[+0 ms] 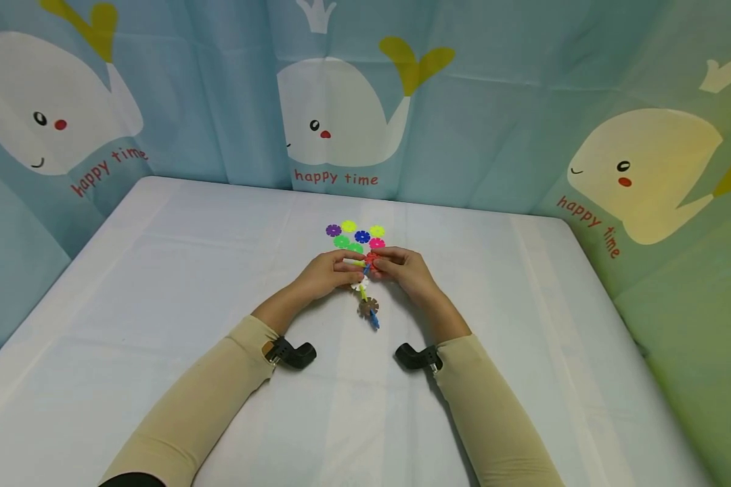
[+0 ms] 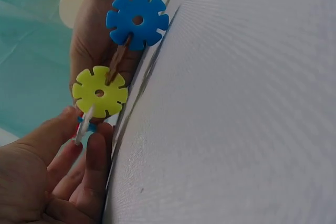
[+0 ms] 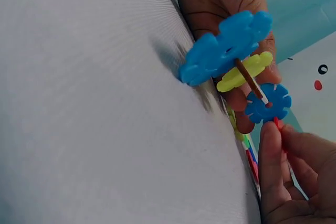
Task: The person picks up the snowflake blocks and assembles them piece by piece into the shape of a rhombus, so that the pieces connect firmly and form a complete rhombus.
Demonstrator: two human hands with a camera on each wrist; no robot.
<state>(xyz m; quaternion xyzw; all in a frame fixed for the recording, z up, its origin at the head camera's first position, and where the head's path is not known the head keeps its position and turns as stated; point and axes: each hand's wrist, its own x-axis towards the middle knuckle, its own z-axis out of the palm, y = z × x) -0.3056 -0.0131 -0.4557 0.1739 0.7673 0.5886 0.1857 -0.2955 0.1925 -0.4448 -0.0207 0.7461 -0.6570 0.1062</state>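
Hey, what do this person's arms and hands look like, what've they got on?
The left sleeve and right sleeve are long, plain beige, stopping around the wrists. A curved black device juts inward at each cuff, one on the left and one on the right. The left hand and right hand have no gloves, and no rings show.

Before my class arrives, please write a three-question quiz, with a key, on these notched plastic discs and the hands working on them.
1. True or false: the right hand pinches the red, round, notched plastic disc.
2. In the head view, which colour of disc ends the multicoloured chain of round plastic discs nearest the person? A) white B) brown C) blue
3. Fill in: in the head view, the loose disc farthest left is ____.

Key: 1. True. 2. C, the blue, notched plastic disc. 3. Purple disc.
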